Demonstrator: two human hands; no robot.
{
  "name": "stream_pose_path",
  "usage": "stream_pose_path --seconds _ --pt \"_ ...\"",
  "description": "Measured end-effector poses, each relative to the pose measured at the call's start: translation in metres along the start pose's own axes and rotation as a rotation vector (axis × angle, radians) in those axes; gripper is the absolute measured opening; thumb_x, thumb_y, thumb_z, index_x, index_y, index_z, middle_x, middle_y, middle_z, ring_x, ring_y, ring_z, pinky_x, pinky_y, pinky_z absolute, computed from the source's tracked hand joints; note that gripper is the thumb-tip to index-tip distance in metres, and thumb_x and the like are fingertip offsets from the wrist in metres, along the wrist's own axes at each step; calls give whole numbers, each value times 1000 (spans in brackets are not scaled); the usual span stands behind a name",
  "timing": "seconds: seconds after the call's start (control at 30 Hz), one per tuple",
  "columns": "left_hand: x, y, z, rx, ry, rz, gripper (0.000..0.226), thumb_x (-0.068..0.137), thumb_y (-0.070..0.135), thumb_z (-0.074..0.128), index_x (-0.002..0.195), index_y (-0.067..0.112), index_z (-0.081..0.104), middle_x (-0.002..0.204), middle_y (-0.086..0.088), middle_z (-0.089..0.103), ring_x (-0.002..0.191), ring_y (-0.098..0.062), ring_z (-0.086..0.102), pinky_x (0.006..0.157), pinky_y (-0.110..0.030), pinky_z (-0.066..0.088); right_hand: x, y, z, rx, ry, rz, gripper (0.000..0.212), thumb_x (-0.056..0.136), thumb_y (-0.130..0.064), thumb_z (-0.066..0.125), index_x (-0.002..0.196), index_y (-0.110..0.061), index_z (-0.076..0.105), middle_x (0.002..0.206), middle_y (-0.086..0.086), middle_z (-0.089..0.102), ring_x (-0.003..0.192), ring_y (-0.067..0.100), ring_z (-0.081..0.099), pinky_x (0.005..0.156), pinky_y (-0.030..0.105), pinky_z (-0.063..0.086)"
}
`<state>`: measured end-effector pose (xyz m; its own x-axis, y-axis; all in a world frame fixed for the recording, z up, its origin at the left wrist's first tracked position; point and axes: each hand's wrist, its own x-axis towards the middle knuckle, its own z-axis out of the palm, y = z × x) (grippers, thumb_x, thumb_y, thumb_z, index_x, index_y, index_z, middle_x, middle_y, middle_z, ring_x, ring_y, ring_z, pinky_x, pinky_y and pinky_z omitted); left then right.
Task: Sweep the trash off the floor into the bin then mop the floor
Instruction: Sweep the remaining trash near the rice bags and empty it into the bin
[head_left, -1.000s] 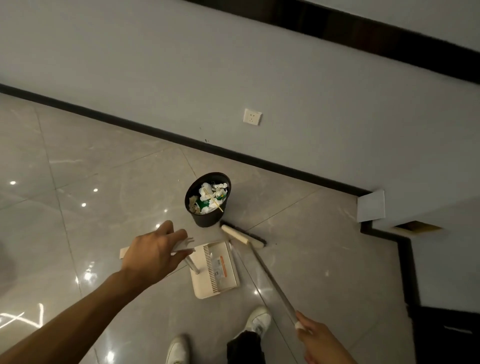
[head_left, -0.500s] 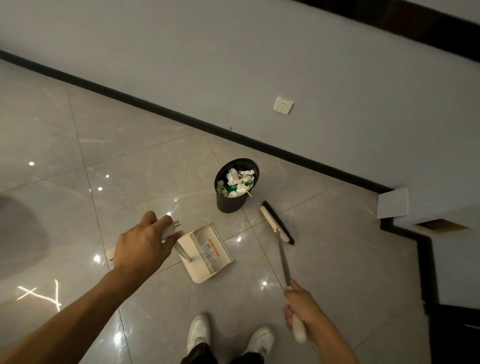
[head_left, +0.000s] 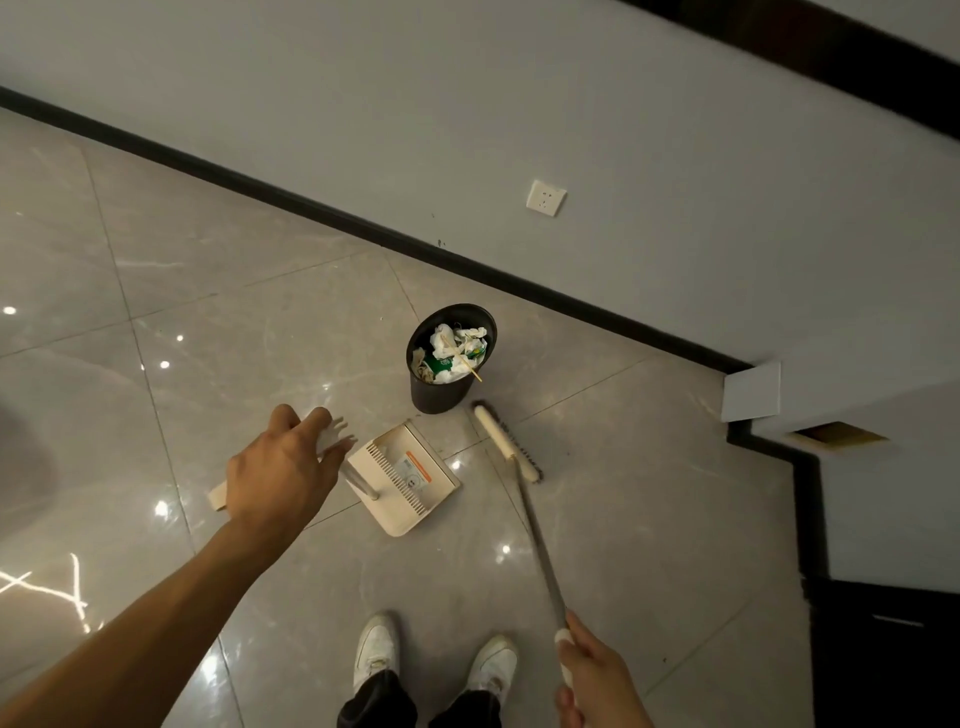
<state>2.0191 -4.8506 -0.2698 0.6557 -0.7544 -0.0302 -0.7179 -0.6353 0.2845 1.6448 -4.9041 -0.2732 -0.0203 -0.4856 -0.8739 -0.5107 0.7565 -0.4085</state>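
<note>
Trash (head_left: 453, 352) sits heaped in the black bin (head_left: 451, 358) at centre frame, just short of the dark baseboard; a thin stick pokes past the rim on the right side. No loose scraps show on the grey floor (head_left: 649, 519) from here, though glare spots could hide small bits. My left hand (head_left: 280, 475), left of centre, is wrapped over the white top of the dustpan handle, fingers curled, thumb side hidden; how firm the hold is I cannot tell. Dustpan (head_left: 402, 478) rests on the tile just below the bin, its open edge toward the bin, and looks empty. My right hand (head_left: 592, 675), lower right, is closed round the broom handle; the broom (head_left: 506, 441) head lies on the floor just right of the bin. Risks, as I judge them: bin is piled near its rim, so a knock from the broom head or dustpan could tip it or shake paper loose. The stick could snag. A loose hold could let the dustpan swing. Polished tile looks slick, and my shoes (head_left: 488, 665) stand close below the tools. Mopping is not begun; no mop in view.
</note>
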Motion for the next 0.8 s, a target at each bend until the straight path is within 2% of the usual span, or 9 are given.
stream_pose_path --seconds 0.13,0.3,0.53,0.6,0.7,0.8 --pt "0 -2 -4 1 -6 15 32 90 48 70 108 22 66 91 -1 50 57 -26 55 52 -34 44 9 -17 -22 87 102 -22 44 105 -12 52 146 -27 52 47 10 43 31 14 33 34 17 30" --pt "-2 -27 -14 15 16 20 32 89 48 72 108 22 66 93 0 52 57 -21 50 52 -32 41 39 -40 -35 127 137 -16 49 106 -13 48 153 -27 42 55 8 40 30 13 33 36 16 33" --pt "8 -37 -14 66 -8 57 34 90 49 70 111 23 64 94 -1 52 59 -20 50 52 -34 44 59 -45 13 -17 -75 44 50 105 -8 41 153 -23 37 54 5 40 36 11 38 35 19 35" --pt "10 -37 -15 61 -21 44 34 91 49 69 112 23 64 95 -1 52 60 -21 52 52 -35 45 46 -36 42 -106 -115 63 53 105 -8 40 154 -27 36 57 7 45 37 12 42 35 21 37" --pt "9 -37 -18 35 1 24 34 89 45 72 111 20 66 94 -3 53 60 -18 47 52 -31 37 26 -16 79 -210 -180 40 61 101 -9 45 158 -29 33 63 11 57 38 14 49 38 24 41" --pt "6 -41 -17 13 -1 -2 34 90 46 71 110 20 65 94 -3 53 60 -19 48 52 -31 37 2 -8 94 -115 -267 93 57 102 -9 51 154 -31 40 77 13 58 35 14 44 37 19 35"
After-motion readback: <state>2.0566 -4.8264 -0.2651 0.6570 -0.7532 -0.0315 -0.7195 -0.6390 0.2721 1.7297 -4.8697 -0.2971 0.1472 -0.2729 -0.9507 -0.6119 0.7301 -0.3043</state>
